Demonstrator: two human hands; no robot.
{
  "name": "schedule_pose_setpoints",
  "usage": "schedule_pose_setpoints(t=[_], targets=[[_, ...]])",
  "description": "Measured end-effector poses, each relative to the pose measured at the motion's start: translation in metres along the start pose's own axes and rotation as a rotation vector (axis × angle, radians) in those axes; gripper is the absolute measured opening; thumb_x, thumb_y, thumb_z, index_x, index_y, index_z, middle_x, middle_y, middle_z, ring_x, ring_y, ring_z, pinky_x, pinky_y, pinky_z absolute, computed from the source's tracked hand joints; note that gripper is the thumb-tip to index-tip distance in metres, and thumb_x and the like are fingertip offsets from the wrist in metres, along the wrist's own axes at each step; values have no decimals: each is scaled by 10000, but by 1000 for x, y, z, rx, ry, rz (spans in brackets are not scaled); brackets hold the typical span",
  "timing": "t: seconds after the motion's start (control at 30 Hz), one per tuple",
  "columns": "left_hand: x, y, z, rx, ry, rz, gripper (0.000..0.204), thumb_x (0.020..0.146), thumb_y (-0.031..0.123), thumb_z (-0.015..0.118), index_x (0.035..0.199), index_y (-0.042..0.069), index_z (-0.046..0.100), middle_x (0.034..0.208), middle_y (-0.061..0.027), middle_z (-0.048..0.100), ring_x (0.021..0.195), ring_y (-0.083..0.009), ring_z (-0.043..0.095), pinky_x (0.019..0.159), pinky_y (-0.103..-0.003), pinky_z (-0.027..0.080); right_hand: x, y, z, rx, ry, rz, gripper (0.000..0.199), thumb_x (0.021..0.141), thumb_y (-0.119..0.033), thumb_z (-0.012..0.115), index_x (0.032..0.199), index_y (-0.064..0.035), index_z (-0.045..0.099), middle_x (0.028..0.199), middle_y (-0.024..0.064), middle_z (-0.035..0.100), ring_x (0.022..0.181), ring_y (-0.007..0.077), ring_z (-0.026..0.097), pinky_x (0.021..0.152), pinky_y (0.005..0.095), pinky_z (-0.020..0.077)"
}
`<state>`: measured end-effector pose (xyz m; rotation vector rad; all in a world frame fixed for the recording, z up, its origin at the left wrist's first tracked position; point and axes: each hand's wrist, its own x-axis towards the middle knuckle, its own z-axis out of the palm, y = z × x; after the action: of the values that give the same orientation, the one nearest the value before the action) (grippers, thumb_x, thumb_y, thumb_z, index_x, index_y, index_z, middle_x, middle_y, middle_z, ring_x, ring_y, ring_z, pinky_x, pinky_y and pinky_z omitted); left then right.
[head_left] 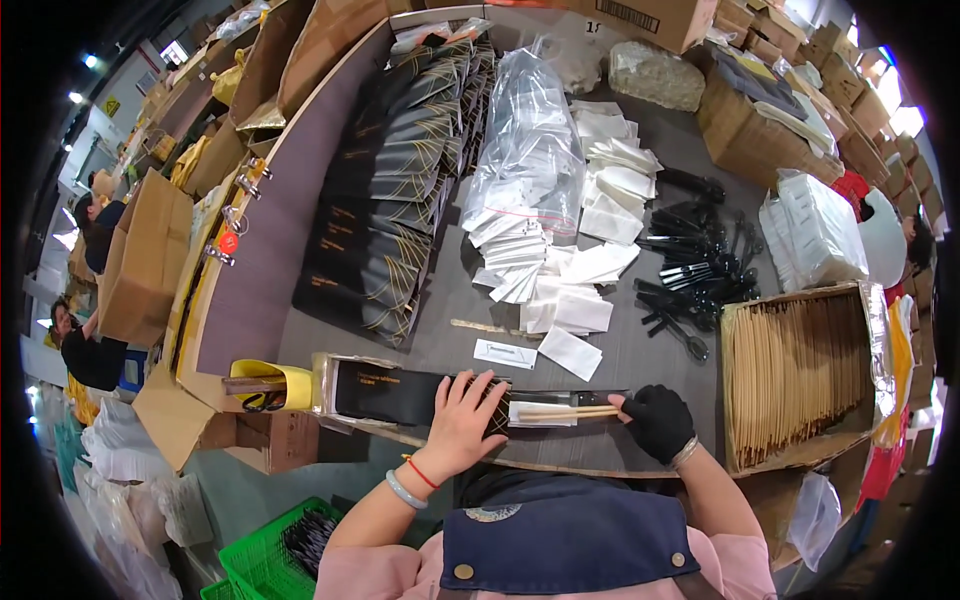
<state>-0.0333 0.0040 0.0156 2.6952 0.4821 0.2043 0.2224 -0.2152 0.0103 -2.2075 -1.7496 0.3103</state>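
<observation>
Left hand (462, 418) spread flat on black sleeve (400, 392); gloved right hand (657, 420) apparently pinching chopsticks (565, 411) beside napkins (575, 290).

Our left hand (462, 418) covers the middle of the black sleeve (385, 392), so we cannot see its opening. The gloved right hand (657, 420) hides the chopsticks' (565, 411) far ends. Items in the green crate (285, 555), cut by the lower edge, stay indistinct.

- A grey tabletop (640, 360) fills the middle, with a raised wooden-edged board along its left side.
- Stacked cardboard boxes (800, 60) crowd behind the tabletop.
- Ceiling lights (90, 62) glow far left of it.
- A green crate (270, 560) sits on the floor below it.
</observation>
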Motion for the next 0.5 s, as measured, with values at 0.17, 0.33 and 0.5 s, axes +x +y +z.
schedule_pose_setpoints(t=[0.17,0.33,0.5], targets=[[2,-6,4,80,21,102,710,603,408,792,1217,134,563,1259,-103,542,1154,-352,474,975,-526,363,3,-6,23,40,-89,-40,220,874,-243,589,1061,-175,683,669,119,620,591,333,598,598,453,494],[10,38,15,26,-104,81,663,709,264,786,1300,86,542,1191,-139,576,1106,-352,521,942,-484,408,18,-36,76,337,-203,39,362,891,-177,596,1219,-25,605,1117,249,638,1063,397,600,913,438,481],[7,28,36,9,18,198,763,599,312,830,1297,198,544,1218,-126,527,1136,-361,473,951,-507,366,-5,-4,83,428,-19,179,240,809,-227,665,990,-80,720,960,212,682,932,374,650,790,426,521]])
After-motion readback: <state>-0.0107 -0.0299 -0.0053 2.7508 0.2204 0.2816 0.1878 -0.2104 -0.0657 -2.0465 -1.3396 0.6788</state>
